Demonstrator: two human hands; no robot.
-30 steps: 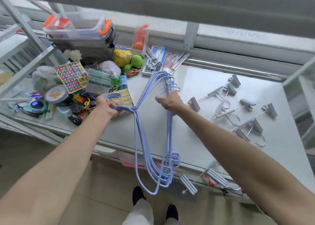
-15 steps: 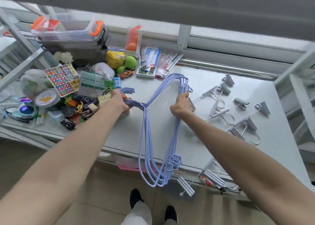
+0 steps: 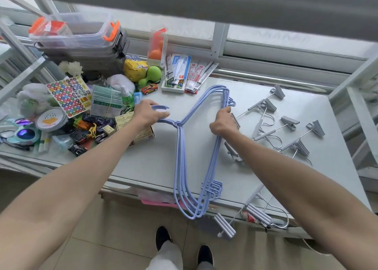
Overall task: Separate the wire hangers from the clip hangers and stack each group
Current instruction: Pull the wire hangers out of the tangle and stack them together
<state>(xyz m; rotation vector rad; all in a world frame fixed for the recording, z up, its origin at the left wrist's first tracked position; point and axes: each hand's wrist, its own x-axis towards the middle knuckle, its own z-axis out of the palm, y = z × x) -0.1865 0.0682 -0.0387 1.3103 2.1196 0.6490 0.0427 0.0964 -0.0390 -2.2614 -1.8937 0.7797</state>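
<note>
Left hand: the left hand (image 3: 146,114) is closed around the hook ends of the blue wire hangers (image 3: 180,157), on the side of the bundle toward the clutter.
Right hand: the right hand (image 3: 223,123) is clenched on the bundle's straight bottom bars, on the side toward the clip hangers.
Blue wire hangers: all gathered into one nested bundle, lying across the middle of the worktop (image 3: 155,161), their near shoulder ends poking out past its front edge.
Long axis: the bundle's long run goes away from the person, from the worktop's front edge toward the window side; the hooks point off toward the left hand.
Grey clip hangers: a loose scatter (image 3: 286,124) lies just beyond the right hand, away from the blue bundle, not yet squared up; one clip looks to be touching that hand, though I can't be sure.
Strays: more clip hangers (image 3: 257,216) hang off the worktop's front edge, nearer the person than the bundle's near end.
Clutter: toy cars, a sticker sheet (image 3: 68,96) and boxes crowd the far side of the left hand from the bundle.
Stage: I'd call the wire group collected and being squared up.
Next move: probably setting this bundle flat, then gathering the clip hangers. The right hand is plainly the nearer one for that.
Watch out: the overhanging ends could tip the bundle forward once let go.
</note>
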